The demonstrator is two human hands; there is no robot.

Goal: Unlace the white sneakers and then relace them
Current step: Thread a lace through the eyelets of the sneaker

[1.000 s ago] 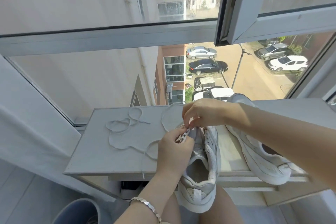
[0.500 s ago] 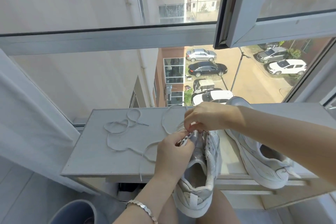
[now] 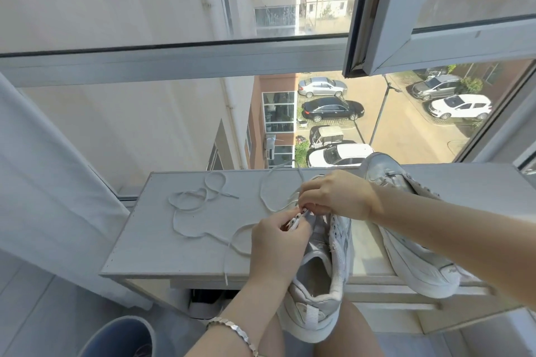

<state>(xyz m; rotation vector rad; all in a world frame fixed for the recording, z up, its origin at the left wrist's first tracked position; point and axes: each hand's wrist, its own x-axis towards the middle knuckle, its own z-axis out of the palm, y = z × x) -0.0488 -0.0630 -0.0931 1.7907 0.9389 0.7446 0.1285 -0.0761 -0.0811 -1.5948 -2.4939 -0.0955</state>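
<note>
Two hands meet at the upper eyelets of the near sneaker (image 3: 340,243), which sits heel-low between the person's thighs with its upper part against the near edge of the table (image 3: 150,243). The left hand (image 3: 277,243) has thumb and fingers curled round the sneaker's eyelet flap, pinching it. The right hand (image 3: 333,197) comes in from above, its fingers curled down and pinched on the working lace (image 3: 261,193) right at that flap. The spot where the lace meets an eyelet is too small to make out. From the pinch, the working lace swings out in a loop on the table beside the right hand's knuckles. Farther out past the left hand lies a loose lace (image 3: 174,219), coiled in several loops, with one end dangling over the table's near edge. Beyond the right forearm the second sneaker (image 3: 417,264) lies on the table, toe toward the window (image 3: 174,58) and heel at the near edge. A silver bracelet (image 3: 232,330) circles the left wrist, and a blue bucket (image 3: 116,336) stands below it. Parked cars (image 3: 332,109) show through the glass.
</note>
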